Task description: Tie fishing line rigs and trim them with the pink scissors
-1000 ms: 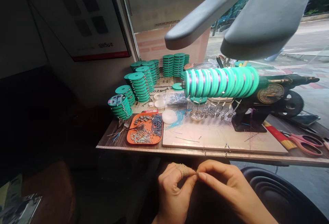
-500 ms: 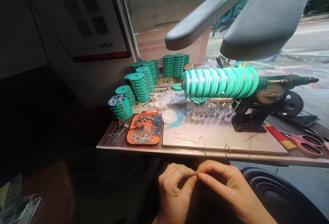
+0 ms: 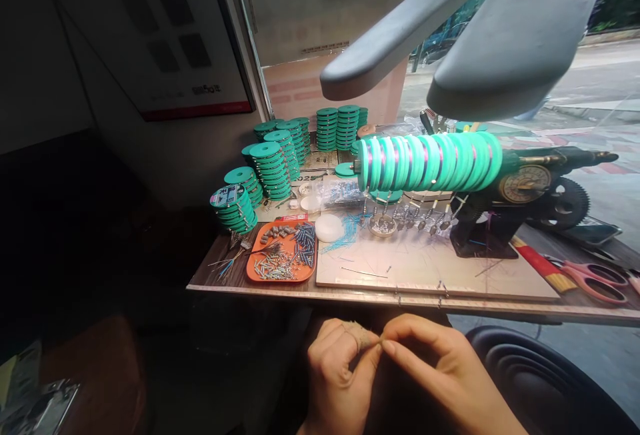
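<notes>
My left hand (image 3: pixel 336 375) and my right hand (image 3: pixel 437 372) meet below the front edge of the workbench (image 3: pixel 240 278), fingertips pinched together on something too small to make out. A bandage wraps the left index finger. Above them on the bench, a row of green spools (image 3: pixel 430 160) sits on the shaft of a dark winding machine (image 3: pixel 520 188), with small metal weights hanging beneath. An orange tray (image 3: pixel 281 256) of small parts lies at the left of the bench.
Stacks of green spools (image 3: pixel 273 165) stand at the back left. A pale cutting board (image 3: pixel 425 265) covers the bench's middle. Red-handled scissors (image 3: pixel 595 278) lie at the right. A grey lamp head (image 3: pixel 480 28) hangs overhead. A dark round seat (image 3: pixel 545 382) is at lower right.
Both hands have dropped slightly and stay pinched together; nothing on the bench has moved.
</notes>
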Demonstrator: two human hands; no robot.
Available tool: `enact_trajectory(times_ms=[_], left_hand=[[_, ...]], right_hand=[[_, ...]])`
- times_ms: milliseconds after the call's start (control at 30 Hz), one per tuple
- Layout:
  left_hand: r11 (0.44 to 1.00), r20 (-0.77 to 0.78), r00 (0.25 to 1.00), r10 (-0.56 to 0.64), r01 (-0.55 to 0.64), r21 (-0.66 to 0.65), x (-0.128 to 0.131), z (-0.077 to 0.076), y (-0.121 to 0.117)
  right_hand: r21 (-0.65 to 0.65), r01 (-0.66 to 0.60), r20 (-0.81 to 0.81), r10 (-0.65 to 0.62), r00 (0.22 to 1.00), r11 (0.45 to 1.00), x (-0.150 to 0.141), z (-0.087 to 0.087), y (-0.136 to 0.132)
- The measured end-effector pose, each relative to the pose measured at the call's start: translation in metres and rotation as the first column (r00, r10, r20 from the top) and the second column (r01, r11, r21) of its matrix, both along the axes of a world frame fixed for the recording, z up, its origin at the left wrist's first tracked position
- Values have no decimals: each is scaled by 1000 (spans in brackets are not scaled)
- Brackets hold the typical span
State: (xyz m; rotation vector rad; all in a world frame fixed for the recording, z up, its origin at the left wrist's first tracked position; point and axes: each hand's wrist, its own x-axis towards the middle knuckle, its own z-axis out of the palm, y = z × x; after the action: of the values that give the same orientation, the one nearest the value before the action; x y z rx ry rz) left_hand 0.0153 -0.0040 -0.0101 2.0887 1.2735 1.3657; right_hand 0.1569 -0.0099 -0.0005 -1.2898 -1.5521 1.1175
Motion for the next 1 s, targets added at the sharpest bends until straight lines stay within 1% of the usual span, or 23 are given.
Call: enact_trajectory(times_ms=[133, 200, 233, 267, 300, 333, 367, 400, 433, 467, 500, 533, 600, 633, 667, 700, 767, 800, 867, 900, 933, 967, 1000], left_hand=[[1000, -8, 1000, 5, -5, -6, 0, 1, 0], [999, 0, 1000, 13, -13, -32, 0, 0, 0], [998, 13, 1000, 14, -13, -59, 0, -1, 1], [995, 36, 999, 19, -15, -99, 0, -2, 1], [988, 73, 997, 28, -17, -152, 0, -3, 1], [976, 125, 991, 47, -19, -215, 0, -4, 1], [959, 189, 979, 72, -15, -284, 0, -6, 2], [938, 264, 960, 97, 1, -347, 1, -7, 2], [917, 345, 931, 117, 32, -397, 1, -8, 3], [898, 428, 894, 132, 75, -433, 1, -10, 4], [879, 504, 851, 144, 124, -460, 1, -11, 5], [859, 572, 805, 161, 171, -483, 1, -11, 5], [816, 674, 706, 218, 247, -522, 2, -12, 6], [794, 711, 655, 256, 277, -542, 3, -12, 7], [773, 742, 602, 295, 306, -556, 3, -11, 7], [756, 770, 548, 326, 338, -560, 4, -10, 7], [728, 816, 445, 369, 407, -552, 6, -8, 7], [716, 832, 400, 383, 440, -541, 8, -7, 7], [702, 853, 331, 403, 486, -520, 10, -6, 6], [701, 857, 311, 411, 494, -515, 11, -7, 6], [702, 857, 304, 417, 491, -515, 11, -8, 5], [705, 854, 315, 414, 483, -520, 10, -9, 4], [710, 847, 355, 396, 466, -528, 8, -10, 4]], right_hand=[[-4, -6, 7, 6, 1000, 1000, 0, 4, -2], [29, 5, 26, -6, 1000, 1000, 5, 6, 1], [83, 32, 56, -37, 998, 996, 10, 6, 4], [165, 74, 106, -93, 990, 984, 16, 4, 10], [273, 118, 174, -169, 970, 955, 23, 2, 17], [394, 138, 261, -254, 931, 909, 31, -1, 26], [503, 130, 345, -336, 876, 854, 38, -4, 35], [582, 90, 421, -393, 817, 809, 45, -8, 44], [625, 41, 479, -425, 768, 779, 51, -11, 52], [641, 0, 522, -437, 732, 767, 55, -13, 57], [648, -25, 545, -441, 713, 761, 56, -13, 60], [653, -28, 546, -444, 711, 757, 56, -12, 60], [665, -21, 504, -427, 751, 746, 48, -6, 51], [655, -27, 473, -383, 793, 755, 41, -3, 44], [622, -45, 442, -303, 844, 782, 33, 0, 36], [564, -72, 405, -199, 892, 823, 24, 2, 28], [391, -126, 318, -5, 948, 912, 7, 2, 15], [301, -132, 269, 48, 962, 945, -1, 0, 11], [164, -99, 180, 69, 981, 982, -12, -6, 7], [130, -79, 150, 59, 987, 988, -15, -9, 7], [120, -65, 131, 49, 990, 991, -16, -10, 7], [131, -54, 124, 38, 992, 990, -16, -12, 7], [159, -49, 127, 29, 991, 986, -15, -12, 7]])
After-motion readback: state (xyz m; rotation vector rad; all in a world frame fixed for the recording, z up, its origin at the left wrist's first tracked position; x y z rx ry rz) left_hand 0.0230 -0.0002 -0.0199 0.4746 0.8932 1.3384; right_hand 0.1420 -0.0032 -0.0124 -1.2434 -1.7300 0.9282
